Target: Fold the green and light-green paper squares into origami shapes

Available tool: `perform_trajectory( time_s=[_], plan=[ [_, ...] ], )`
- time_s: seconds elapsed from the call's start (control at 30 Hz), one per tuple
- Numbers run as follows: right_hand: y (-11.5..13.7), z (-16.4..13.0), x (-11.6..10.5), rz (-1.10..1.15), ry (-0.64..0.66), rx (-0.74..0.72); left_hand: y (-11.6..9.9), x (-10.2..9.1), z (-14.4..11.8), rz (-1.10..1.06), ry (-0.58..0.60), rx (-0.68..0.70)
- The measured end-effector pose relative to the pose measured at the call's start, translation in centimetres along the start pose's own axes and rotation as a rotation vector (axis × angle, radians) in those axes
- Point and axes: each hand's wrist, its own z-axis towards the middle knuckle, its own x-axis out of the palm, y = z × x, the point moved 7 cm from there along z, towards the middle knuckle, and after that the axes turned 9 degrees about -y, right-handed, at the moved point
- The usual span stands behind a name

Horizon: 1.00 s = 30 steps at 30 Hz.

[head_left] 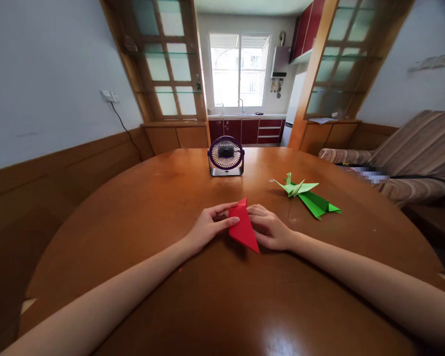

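A folded red paper [243, 228], triangular in outline, lies at the middle of the round wooden table [141, 207]. My left hand [209, 226] rests on its left side, fingers laid over the top edge. From the right, my right hand [270, 228] pinches the paper's other edge. Both hands press the paper against the tabletop.
A small purple desk fan [226, 156] stands behind the hands. A green paper crane [295, 187] and a green folded paper shape [317, 203] lie to the right. A striped sofa [419, 153] sits at right; a kitchen with a window lies beyond.
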Motion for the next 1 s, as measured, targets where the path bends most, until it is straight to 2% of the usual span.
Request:
perform_trajectory(
  time_s=[0.07,0.2,0.5,0.63,0.73,0.87,1.0],
  plan=[
    [0.2,0.0,0.0,0.01,0.01,-0.01,0.1,0.1,-0.1,-0.016,0.015,-0.022],
    [0.2,-0.1,-0.4,0.033,-0.038,-0.007,-0.2,-0.3,-0.1,-0.066,-0.028,-0.018],
    [-1.0,-0.3,-0.9,0.096,-0.111,0.14,0.7,-1.2,0.6,-0.218,-0.087,-0.071],
    [-1.6,-0.5,-1.1,0.047,-0.175,0.193,0.8,-1.4,1.0,-0.307,-0.094,-0.121],
    [-1.7,-0.6,-1.2,-0.025,-0.216,0.18,0.6,-1.7,1.4,-0.375,-0.11,-0.096],
    [-1.6,-0.6,-1.2,-0.086,-0.239,0.149,0.3,-1.4,1.6,-0.47,-0.034,-0.078],
    [-2.0,-0.7,-1.3,-0.113,-0.254,0.201,0.2,-0.8,1.2,-0.543,0.019,-0.116]
  ],
)
